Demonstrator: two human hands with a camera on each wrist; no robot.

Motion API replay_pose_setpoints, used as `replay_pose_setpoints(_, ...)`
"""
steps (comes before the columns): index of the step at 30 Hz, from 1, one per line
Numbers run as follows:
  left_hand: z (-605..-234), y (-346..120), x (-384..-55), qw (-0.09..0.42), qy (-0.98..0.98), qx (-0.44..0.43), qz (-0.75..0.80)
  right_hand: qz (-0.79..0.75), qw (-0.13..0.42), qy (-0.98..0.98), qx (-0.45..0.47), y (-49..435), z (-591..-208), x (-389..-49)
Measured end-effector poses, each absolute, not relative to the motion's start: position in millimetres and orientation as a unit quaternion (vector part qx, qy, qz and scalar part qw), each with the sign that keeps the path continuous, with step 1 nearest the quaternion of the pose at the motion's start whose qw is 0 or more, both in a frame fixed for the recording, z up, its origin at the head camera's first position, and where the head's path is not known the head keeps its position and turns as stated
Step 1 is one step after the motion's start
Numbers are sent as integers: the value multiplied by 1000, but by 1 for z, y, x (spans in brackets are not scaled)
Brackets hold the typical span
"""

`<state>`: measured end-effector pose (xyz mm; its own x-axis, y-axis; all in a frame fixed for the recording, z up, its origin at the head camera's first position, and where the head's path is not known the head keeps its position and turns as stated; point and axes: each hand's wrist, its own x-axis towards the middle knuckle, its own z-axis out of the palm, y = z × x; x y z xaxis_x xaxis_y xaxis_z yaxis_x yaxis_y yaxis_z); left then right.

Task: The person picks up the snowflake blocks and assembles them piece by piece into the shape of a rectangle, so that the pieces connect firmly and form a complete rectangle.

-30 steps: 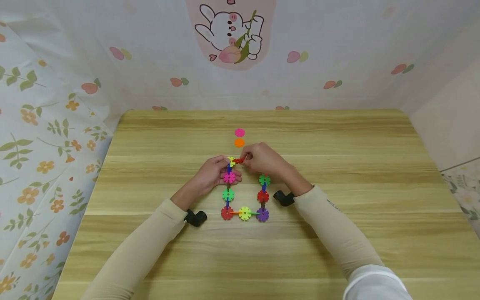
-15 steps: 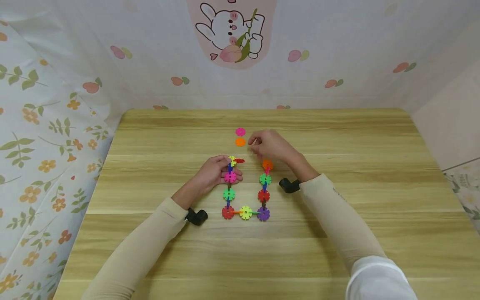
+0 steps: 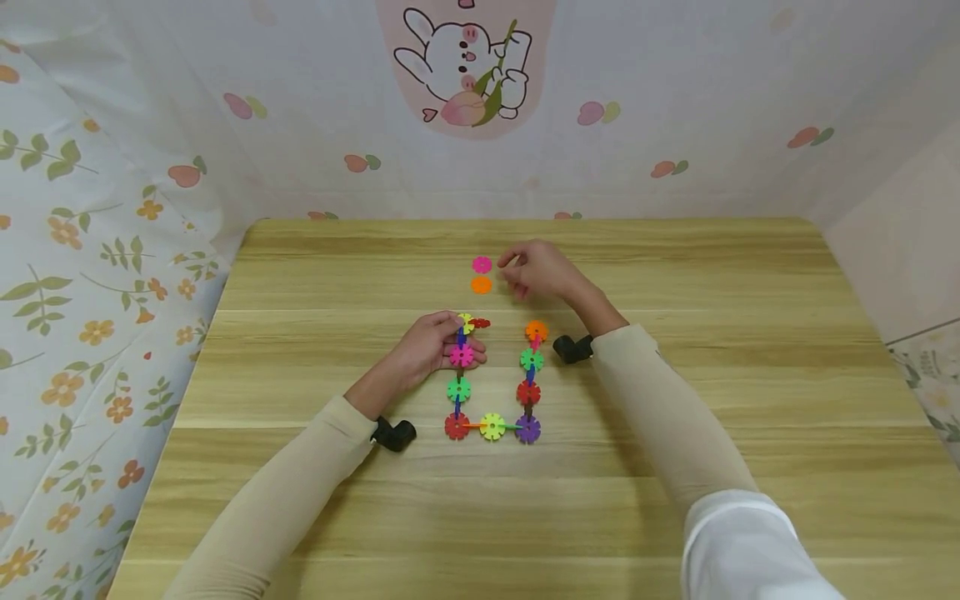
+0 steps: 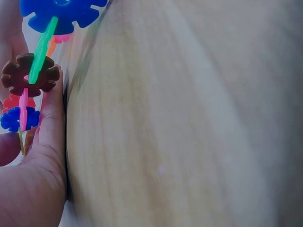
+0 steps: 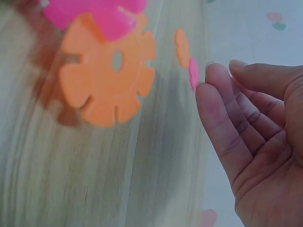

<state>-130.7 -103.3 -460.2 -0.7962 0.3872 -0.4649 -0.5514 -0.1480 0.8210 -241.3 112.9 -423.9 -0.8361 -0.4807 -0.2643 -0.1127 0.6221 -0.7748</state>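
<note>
Slotted plastic snowflake discs are joined into a U-shaped chain on the table. My left hand (image 3: pixel 441 342) pinches the yellow disc (image 3: pixel 467 323) at the chain's upper left end, fingers extending behind the pink disc (image 3: pixel 461 356). A red disc (image 3: pixel 480 323) juts rightward from the yellow one. The left wrist view shows a blue disc (image 4: pixel 21 118) close to the thumb and a brown disc (image 4: pixel 29 75) above it. My right hand (image 3: pixel 543 271) holds nothing, fingers loosely bent, just right of a loose magenta disc (image 3: pixel 482 264). A loose orange disc (image 3: pixel 482 285) lies directly below that.
The chain's right arm ends in an orange disc (image 3: pixel 536 332). Its bottom row has a red disc (image 3: pixel 457 427), a yellow-green disc (image 3: pixel 492 427) and a purple disc (image 3: pixel 528 429). A patterned cloth (image 3: pixel 300 125) hangs behind the wooden table (image 3: pixel 750 333).
My right hand has let go of the red disc and moved up and right, over toward the loose magenta disc. The left hand keeps its hold on the chain.
</note>
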Motion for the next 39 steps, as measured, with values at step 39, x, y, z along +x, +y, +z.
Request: replay_pose_setpoints(39, -459, -103, -131, 313, 565, -82, 759, -395, 309, 851, -156, 91, -447, -256)
